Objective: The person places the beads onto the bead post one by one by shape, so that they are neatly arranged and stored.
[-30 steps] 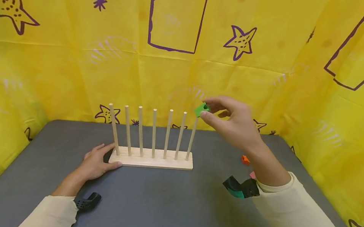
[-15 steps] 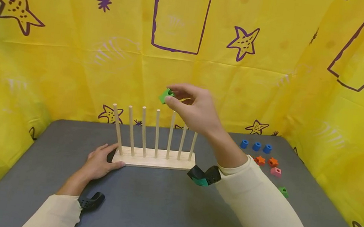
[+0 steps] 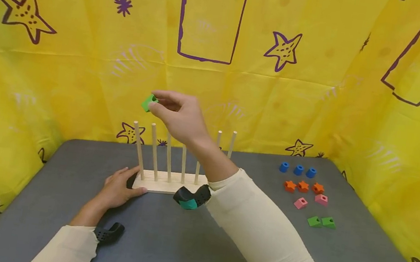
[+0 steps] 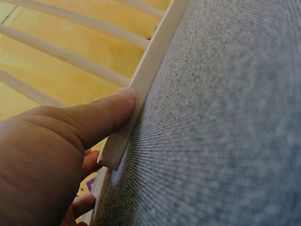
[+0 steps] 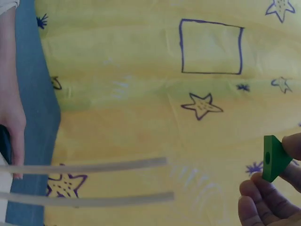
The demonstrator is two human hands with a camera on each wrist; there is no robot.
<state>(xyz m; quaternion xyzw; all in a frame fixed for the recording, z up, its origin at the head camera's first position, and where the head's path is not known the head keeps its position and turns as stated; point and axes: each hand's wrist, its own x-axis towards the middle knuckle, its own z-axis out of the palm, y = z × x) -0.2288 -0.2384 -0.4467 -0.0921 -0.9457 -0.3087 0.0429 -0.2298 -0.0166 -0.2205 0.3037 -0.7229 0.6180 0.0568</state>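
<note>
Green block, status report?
Right hand pinches green block, apart from pegs. Left hand grips wooden base. Nothing seen between block and nearest pegs.

No lettering, labels, brands, numbers or signs can be read here.

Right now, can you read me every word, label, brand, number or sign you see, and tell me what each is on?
None: I can read no words, labels or numbers.
The wooden stand, held green block and gray table show no lettering.
The yellow curtain carries drawings, such as stars and rectangles, not text.
</note>
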